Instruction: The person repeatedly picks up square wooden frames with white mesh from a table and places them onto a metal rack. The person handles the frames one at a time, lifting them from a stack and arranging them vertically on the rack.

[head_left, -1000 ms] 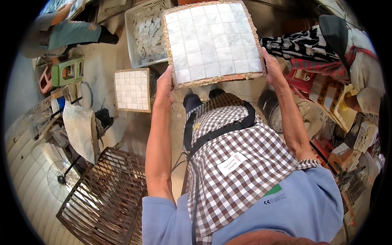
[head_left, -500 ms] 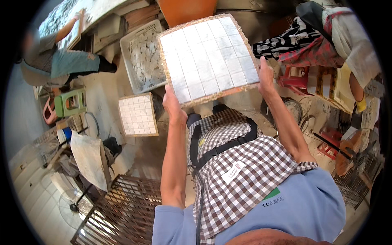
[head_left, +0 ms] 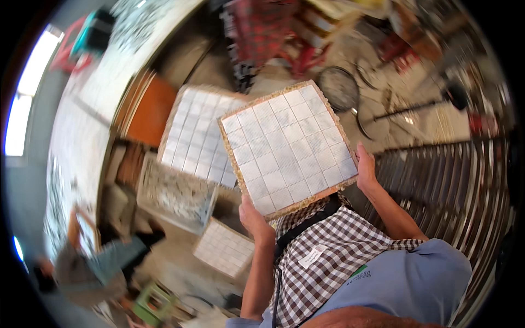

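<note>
A square board of white tiles (head_left: 290,147) with a rough tan edge is held out in front of my body, its tiled face up. My left hand (head_left: 252,220) grips its near left corner, thumb along the edge. On the right side, my right hand (head_left: 365,165) closes round the near right corner. Just beyond, partly covered by the held board, lies a second board of white tiles (head_left: 198,134). Below it to the left, a smaller tiled board (head_left: 224,250) rests low down near my left forearm.
A crate of tile pieces (head_left: 178,194) stands left of the boards, by a long pale worktable (head_left: 82,131). A co-worker (head_left: 90,268) is at lower left, near a green stool (head_left: 154,303). Dark metal slatted racks (head_left: 437,197) line my right. A red stool (head_left: 301,54) stands at the top.
My body and view have turned to the right. The tiled board stays in both hands and sits lower in view. A second large tiled board now shows behind it.
</note>
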Available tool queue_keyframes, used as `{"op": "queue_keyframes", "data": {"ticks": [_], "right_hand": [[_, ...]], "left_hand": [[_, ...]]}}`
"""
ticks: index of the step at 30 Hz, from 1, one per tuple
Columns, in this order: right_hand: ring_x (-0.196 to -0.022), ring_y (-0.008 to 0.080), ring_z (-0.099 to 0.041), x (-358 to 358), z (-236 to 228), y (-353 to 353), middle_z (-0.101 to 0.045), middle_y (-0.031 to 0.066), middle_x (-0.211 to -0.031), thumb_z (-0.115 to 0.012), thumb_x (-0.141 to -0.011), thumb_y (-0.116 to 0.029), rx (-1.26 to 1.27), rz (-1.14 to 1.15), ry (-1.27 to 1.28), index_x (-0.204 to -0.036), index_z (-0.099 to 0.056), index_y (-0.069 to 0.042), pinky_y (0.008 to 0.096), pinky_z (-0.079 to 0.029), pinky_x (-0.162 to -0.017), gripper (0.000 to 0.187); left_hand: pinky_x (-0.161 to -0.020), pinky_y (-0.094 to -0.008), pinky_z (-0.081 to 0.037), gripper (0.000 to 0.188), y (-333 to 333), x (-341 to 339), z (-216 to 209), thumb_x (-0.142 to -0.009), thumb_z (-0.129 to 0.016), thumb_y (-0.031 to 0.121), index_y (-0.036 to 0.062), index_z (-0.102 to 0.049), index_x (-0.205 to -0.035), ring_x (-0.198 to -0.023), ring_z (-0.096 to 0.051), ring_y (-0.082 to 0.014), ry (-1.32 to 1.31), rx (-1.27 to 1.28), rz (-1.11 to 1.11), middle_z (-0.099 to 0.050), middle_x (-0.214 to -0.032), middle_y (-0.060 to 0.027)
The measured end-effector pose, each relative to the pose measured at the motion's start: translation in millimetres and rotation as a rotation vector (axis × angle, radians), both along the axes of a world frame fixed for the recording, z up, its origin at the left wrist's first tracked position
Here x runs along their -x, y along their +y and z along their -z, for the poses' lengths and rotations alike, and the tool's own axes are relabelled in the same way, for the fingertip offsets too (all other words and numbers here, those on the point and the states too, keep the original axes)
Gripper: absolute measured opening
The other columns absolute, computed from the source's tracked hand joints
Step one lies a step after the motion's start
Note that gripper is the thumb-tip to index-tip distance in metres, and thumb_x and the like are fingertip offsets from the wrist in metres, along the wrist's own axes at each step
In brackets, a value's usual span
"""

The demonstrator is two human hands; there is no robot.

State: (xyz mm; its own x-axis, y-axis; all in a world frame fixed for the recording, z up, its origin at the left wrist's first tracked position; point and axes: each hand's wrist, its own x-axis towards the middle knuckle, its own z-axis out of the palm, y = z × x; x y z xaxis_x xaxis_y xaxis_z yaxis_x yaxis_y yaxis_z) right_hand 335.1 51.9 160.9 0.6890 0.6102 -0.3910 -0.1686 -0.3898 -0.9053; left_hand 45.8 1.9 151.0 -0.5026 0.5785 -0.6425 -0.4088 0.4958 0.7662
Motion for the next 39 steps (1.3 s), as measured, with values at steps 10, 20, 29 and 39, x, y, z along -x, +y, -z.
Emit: {"op": "queue_keyframes", "data": {"ticks": [10, 20, 29, 39], "right_hand": [[-0.057, 0.0074, -0.034, -60, -39, -43, -0.042, -0.0035, -0.059, -0.055, -0.091, -0.041, -0.015, 0.102, -0.081, -0.057, -0.047, -0.005, 0.0304, -0.029, -0.052, 0.05], [-0.062, 0.0058, -0.034, 25, -118, -37, -0.042, -0.0054, -0.065, -0.048, -0.096, -0.035, -0.216, -0.027, -0.042, -0.065, -0.051, -0.003, 0.0261, -0.029, -0.055, 0.045], [-0.079, 0.0085, -0.054, 60, -153, 3, -0.063, 0.0034, -0.09, -0.044, -0.099, -0.034, -0.376, 0.14, 0.089, -0.097, -0.063, 0.003, 0.024, -0.042, -0.072, 0.042], [-0.085, 0.0122, -0.059, 142, -150, 142, -0.065, 0.0075, -0.095, -0.045, -0.098, -0.034, -0.515, 0.504, -0.024, -0.101, -0.063, 0.005, 0.0259, -0.045, -0.078, 0.043]], "left_hand": [[-0.08, -0.0354, -0.047, 0.039, 18, -44, -40, -0.095, -0.042, 0.029, -0.0051, -0.056, -0.108, -0.089, -0.059, -0.0236, -0.06, -0.266, 0.32, -0.061, -0.099, -0.013], [-0.086, -0.0325, -0.047, 0.046, 32, 46, -42, -0.097, -0.038, 0.038, -0.0024, -0.054, -0.113, -0.097, -0.06, -0.021, 0.207, -0.43, 0.217, -0.06, -0.107, -0.009], [-0.081, -0.0307, -0.048, 0.038, 174, 29, -155, -0.095, -0.047, 0.034, -0.0007, -0.057, -0.104, -0.09, -0.061, -0.0187, -0.267, -0.377, 0.168, -0.061, -0.099, -0.008], [-0.076, -0.0315, -0.049, 0.035, 417, 52, -151, -0.092, -0.051, 0.031, -0.0015, -0.059, -0.1, -0.084, -0.062, -0.0179, -0.356, -0.406, 0.563, -0.063, -0.095, -0.008]]}}
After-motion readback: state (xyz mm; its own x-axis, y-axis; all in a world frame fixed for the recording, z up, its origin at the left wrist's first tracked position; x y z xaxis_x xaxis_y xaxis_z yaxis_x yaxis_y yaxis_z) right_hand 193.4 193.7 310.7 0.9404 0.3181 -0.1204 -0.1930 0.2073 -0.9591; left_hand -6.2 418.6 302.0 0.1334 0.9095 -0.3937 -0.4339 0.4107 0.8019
